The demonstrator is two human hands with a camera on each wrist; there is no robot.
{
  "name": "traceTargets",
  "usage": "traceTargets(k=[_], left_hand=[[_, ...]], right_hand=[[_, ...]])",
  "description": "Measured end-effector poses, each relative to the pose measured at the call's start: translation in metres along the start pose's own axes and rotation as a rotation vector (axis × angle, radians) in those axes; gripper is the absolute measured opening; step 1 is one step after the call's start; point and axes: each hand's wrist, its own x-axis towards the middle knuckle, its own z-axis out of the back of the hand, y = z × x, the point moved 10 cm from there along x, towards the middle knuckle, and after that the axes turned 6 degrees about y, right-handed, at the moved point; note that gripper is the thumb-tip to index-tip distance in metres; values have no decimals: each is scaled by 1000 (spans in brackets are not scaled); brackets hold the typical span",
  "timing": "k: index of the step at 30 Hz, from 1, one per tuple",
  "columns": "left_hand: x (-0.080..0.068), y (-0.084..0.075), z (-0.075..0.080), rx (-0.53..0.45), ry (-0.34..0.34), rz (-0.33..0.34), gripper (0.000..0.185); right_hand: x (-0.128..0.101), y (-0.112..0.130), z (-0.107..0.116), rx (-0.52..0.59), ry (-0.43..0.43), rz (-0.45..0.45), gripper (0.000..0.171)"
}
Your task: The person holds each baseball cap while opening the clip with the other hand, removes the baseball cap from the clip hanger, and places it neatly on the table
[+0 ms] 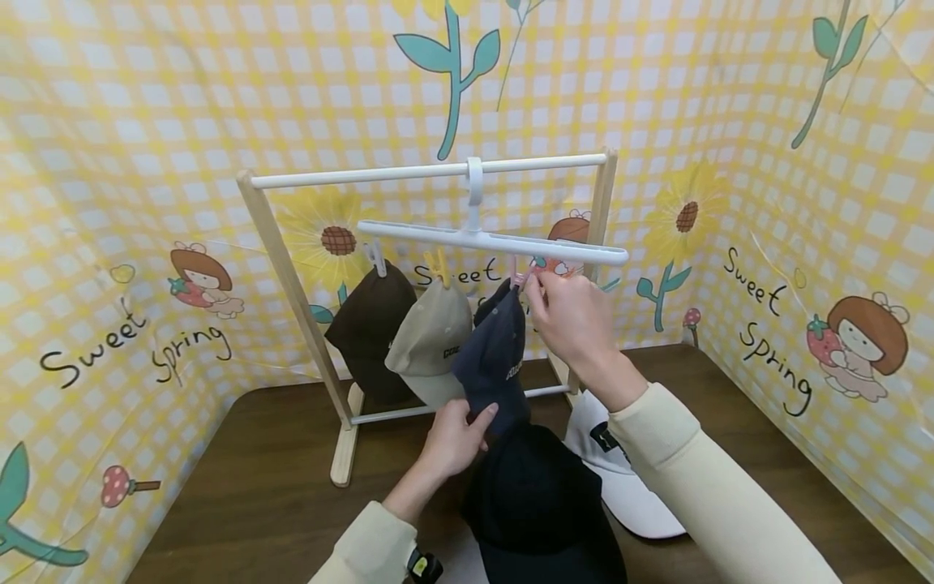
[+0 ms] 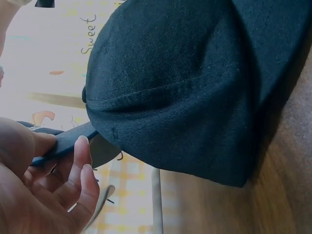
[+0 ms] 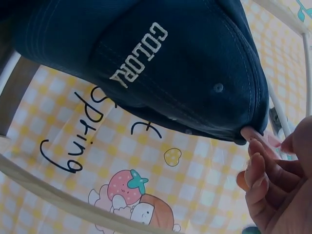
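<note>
Wooden table (image 1: 248, 454), left hand (image 1: 452, 442) gripping navy cap (image 1: 496, 357); right hand (image 1: 572, 320) pinching pink clip (image 1: 520, 277)

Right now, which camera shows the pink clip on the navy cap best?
The right wrist view: the pink clip bites the navy cap beside the right hand. The head view shows it tiny; the left wrist view misses it.

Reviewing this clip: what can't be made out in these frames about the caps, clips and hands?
- Navy cap lettering: head view too small; right wrist view cuts it off.
- Pink clip: mostly hidden by right hand.
- White cap logo: covered by the sleeve.
- Left hand grip: fingertips hidden behind the brim.
</note>
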Motion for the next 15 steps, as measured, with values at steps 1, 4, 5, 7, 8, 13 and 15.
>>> traceTargets(k=[1, 4, 5, 7, 8, 13, 15], left_hand=[[0, 0, 0, -1, 4, -3, 42], [0, 1, 0, -3, 10, 1, 42], [0, 1, 0, -3, 11, 2, 42], [0, 2, 1, -4, 12, 5, 41], [0, 2, 1, -4, 13, 9, 41], [-1, 0, 0, -11, 26, 1, 42], [-1, 0, 1, -11, 26, -1, 42]], right_hand=[[1, 1, -1, 8, 5, -4, 40], [6, 4, -6, 14, 13, -28, 43], [8, 4, -7, 12, 14, -40, 46], [11, 4, -10, 4, 7, -70, 49], [13, 4, -10, 0, -5, -84, 51], [20, 1, -12, -8, -45, -158, 59], [23, 1, -14, -16, -39, -177, 61]])
